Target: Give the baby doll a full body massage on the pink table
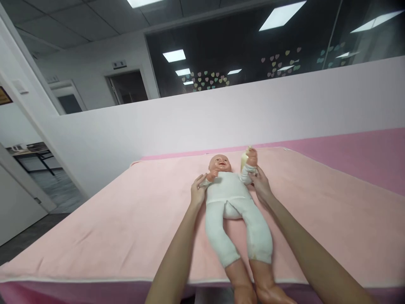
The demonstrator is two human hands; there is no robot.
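Observation:
A baby doll (228, 188) in a white cloth body lies face up, its head away from me and its feet over the near edge of the pink blanket (142, 219). At its arm on the left, my left hand (198, 190) is closed around the sleeve near the wrist. My right hand (261, 184) grips the doll's other sleeve, and that arm is raised. Just behind the raised doll hand stands a pale yellow bottle (243, 161), partly hidden by it. The fingertips of both my hands are partly hidden by the sleeves.
Beyond the blanket runs a low white wall (202, 122) with a dark window (221, 50) above it. A pink surface (357, 154) shows at the right and back. On the left are a door (22, 202) and a small desk (34, 154) in another room.

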